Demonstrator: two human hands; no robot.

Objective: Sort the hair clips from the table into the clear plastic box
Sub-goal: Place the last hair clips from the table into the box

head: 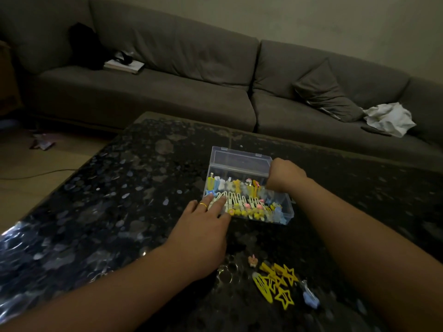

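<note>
Nearby, loose yellow star clips (279, 285)

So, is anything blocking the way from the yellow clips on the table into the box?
Nothing visible does. The yellow clips lie near the clear box, its lid open; the left hand rests at the near-left corner.

Dim room, glossy glare, curved edges

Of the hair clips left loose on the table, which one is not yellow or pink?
The small blue hair clip, lying at the right end of the loose pile on the dark table, beside the yellow star-shaped clips. The small clip nearer the left hand is pinkish.
</note>
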